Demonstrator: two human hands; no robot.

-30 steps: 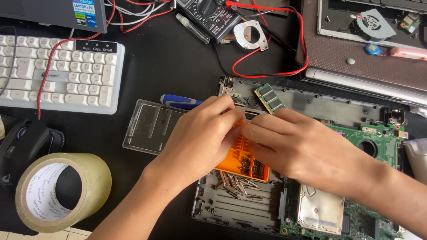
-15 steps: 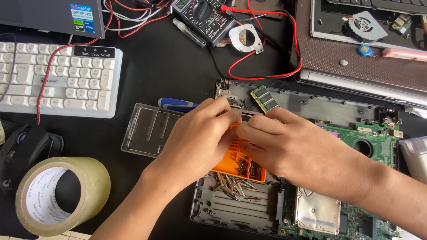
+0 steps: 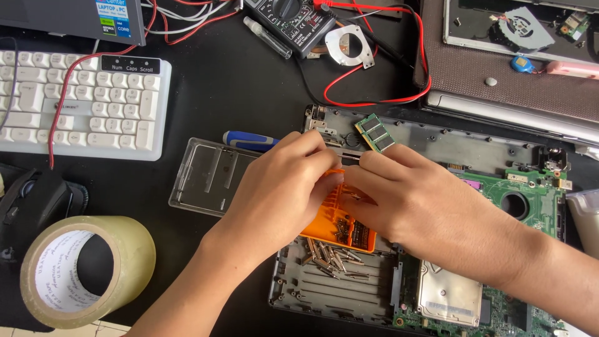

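Note:
Both of my hands meet over an orange bit holder (image 3: 342,229) that lies on an opened laptop base (image 3: 437,146). My left hand (image 3: 281,193) curls around the holder's left side, thumb and fingers on its top edge. Coming in from the right, my right hand (image 3: 415,203) covers the holder's upper right part and presses its fingertips against the same top edge. Whatever sits between the fingertips is hidden. Several loose metal bits (image 3: 334,257) lie just below the holder on the grey chassis.
A clear plastic lid (image 3: 209,178) and a blue-handled screwdriver (image 3: 249,141) lie left of the hands. A memory module (image 3: 374,132), green motherboard (image 3: 530,193), drive (image 3: 449,293), tape roll (image 3: 87,268), white keyboard (image 3: 81,106), mouse (image 3: 37,203), multimeter (image 3: 290,19) with red leads and a second laptop (image 3: 511,81) surround them.
Both hands stay on the orange holder with only small finger movements. The view has drifted slightly.

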